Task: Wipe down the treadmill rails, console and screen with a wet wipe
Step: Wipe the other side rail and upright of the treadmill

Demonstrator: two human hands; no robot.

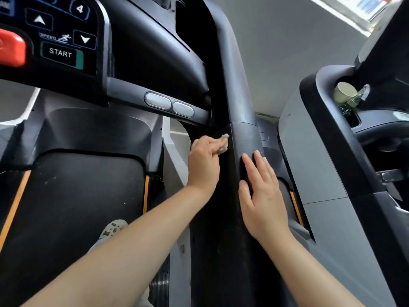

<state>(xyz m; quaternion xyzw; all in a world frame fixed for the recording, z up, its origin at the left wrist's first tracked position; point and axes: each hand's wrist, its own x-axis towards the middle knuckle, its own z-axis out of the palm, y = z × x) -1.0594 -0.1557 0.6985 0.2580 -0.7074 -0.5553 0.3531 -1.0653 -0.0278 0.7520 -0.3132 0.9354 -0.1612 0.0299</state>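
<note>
Wipe (223, 144), bunched in the left hand (204, 163) whose grip pinches it, presses the rail's (240, 96) left flank at mid-frame. That rail runs bottom to top; the right hand (262, 196) lies flat and released just beside.

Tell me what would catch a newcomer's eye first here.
Two bare forearms reach up the middle: the left hand presses a crumpled wet wipe against the black upright rail, while the right hand lies flat and open on the same rail. At top left, the red stop button and the START key stand out on the dark console.
</note>
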